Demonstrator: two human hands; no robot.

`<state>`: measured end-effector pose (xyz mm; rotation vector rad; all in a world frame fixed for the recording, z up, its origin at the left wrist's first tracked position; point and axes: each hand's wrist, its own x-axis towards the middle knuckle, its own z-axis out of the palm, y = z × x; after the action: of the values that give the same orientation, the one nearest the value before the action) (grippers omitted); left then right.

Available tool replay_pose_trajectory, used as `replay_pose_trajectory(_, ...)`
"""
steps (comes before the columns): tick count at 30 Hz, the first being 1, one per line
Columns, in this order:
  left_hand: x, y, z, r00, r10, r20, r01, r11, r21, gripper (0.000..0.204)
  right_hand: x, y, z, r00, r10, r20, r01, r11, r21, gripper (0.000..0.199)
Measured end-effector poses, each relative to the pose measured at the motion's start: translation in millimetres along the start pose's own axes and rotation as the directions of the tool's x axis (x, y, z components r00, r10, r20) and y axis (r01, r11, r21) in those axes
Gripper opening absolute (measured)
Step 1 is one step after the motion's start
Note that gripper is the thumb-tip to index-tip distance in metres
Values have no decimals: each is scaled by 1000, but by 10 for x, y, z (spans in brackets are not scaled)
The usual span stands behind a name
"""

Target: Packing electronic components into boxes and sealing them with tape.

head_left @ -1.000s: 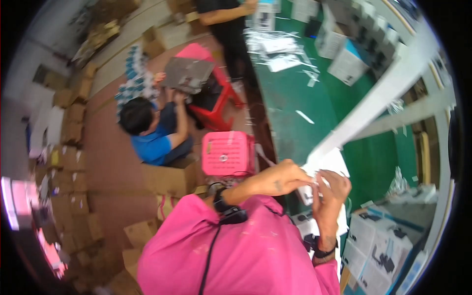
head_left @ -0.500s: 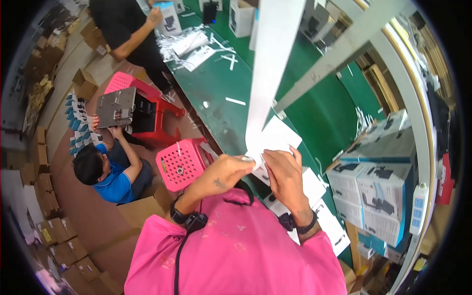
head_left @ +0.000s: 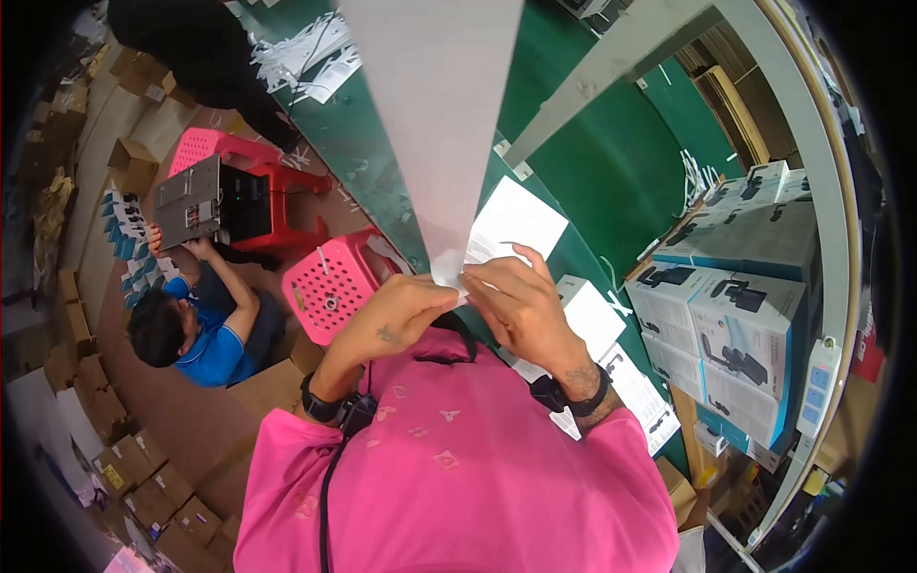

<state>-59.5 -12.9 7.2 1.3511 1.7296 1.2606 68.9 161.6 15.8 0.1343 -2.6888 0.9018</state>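
Observation:
In front of my chest, my left hand (head_left: 413,310) is closed, its thumb and fingers pinching a small white piece (head_left: 462,298) that looks like paper. My right hand (head_left: 523,307) meets it from the other side, thumb and fingertips pressed at the same piece, with one finger raised and bent. Most of the piece is hidden by my fingers. Just beyond my right hand lies a white printed sheet (head_left: 521,218) on the green table (head_left: 377,158). A white carton (head_left: 589,317) lies beside my right wrist.
A pale upright post (head_left: 444,115) rises right before my hands. Printed product boxes (head_left: 745,349) are stacked at the right. Paper strips (head_left: 301,53) heap at the far left of the table. Pink stools (head_left: 330,285) and a seated person in blue (head_left: 215,329) are on the left.
My view has shifted, so the post and table appear farther left. My hands have come closer together and still pinch the white piece. The standing person's arm has gone out of view.

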Motion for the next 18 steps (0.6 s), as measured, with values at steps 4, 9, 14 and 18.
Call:
replay_pose_trajectory(4,16,8,18,999,-54,6,54,998,-45,10,17,61,-72,999,21,40,-25,995,101,26)
replay_pose_trajectory(9,28,-53,3,981,-178,-79,172,982,-80,20,-57,513,-95,935,193,-296,-159,978,136,15)
replay_pose_trajectory(14,14,-110,-79,908,-398,-130,386,916,-107,23,-204,1521,108,835,352,-423,-429,898,-99,14)
replay_pose_trajectory(18,-22,-181,-39,913,-374,-163,368,927,-70,22,-299,1992,433,864,409,-295,-488,825,-285,13)
